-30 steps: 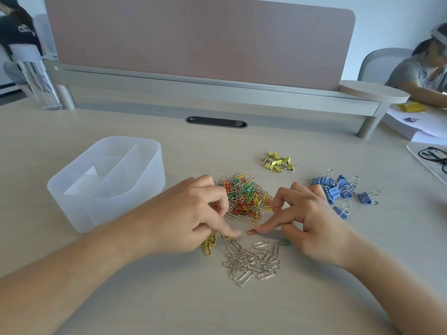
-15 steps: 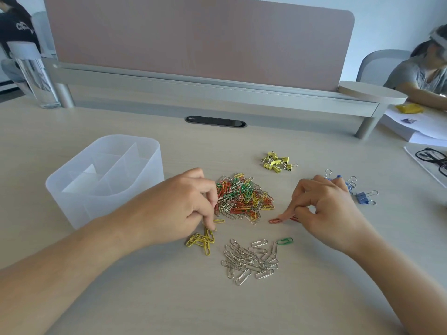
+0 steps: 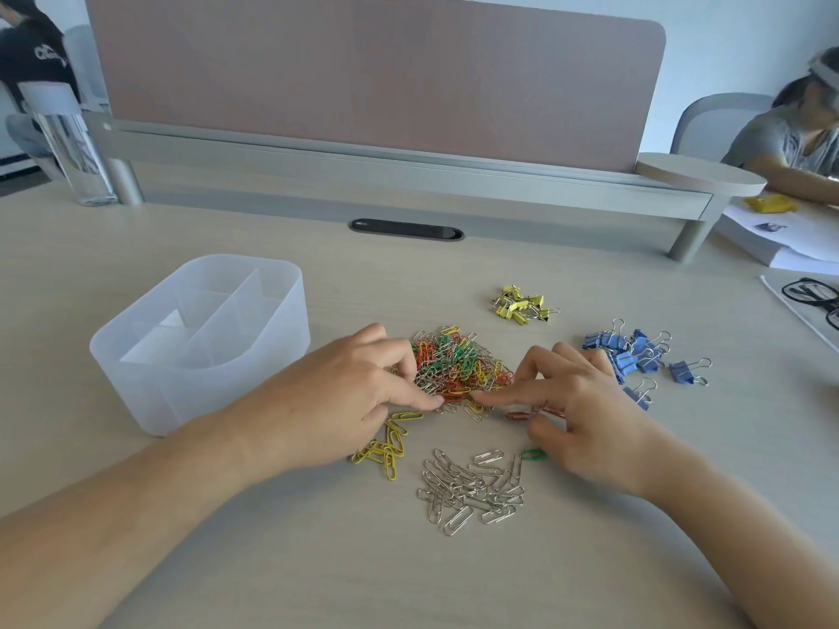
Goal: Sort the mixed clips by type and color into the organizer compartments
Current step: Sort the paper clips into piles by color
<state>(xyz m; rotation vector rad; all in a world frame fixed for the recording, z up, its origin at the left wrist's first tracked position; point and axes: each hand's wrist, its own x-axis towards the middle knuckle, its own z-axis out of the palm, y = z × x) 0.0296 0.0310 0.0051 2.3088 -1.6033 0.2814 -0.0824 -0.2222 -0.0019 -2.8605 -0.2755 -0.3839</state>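
Observation:
A mixed pile of coloured and silver paper clips (image 3: 458, 360) lies mid-desk. My left hand (image 3: 345, 401) and my right hand (image 3: 576, 410) each stretch an index finger to the pile's near edge, the tips almost meeting; neither visibly holds a clip. Sorted groups lie around: yellow paper clips (image 3: 386, 447) under my left hand, silver paper clips (image 3: 472, 488) in front, a red clip (image 3: 517, 416) and a green clip (image 3: 533, 454) by my right thumb. Yellow binder clips (image 3: 522, 304) and blue binder clips (image 3: 635, 351) lie farther right. The translucent white organizer (image 3: 150, 401) stands left, its compartments bare.
A desk divider (image 3: 372, 84) and shelf close off the back. A clear water bottle (image 3: 68, 143) stands at the far left. Papers (image 3: 781, 238) and black glasses (image 3: 812, 295) lie at the right edge, where another person sits.
My right hand left a red clip to the right of the pile and came back left to the pile's edge. My left index finger moved from the yellow clips up to the pile.

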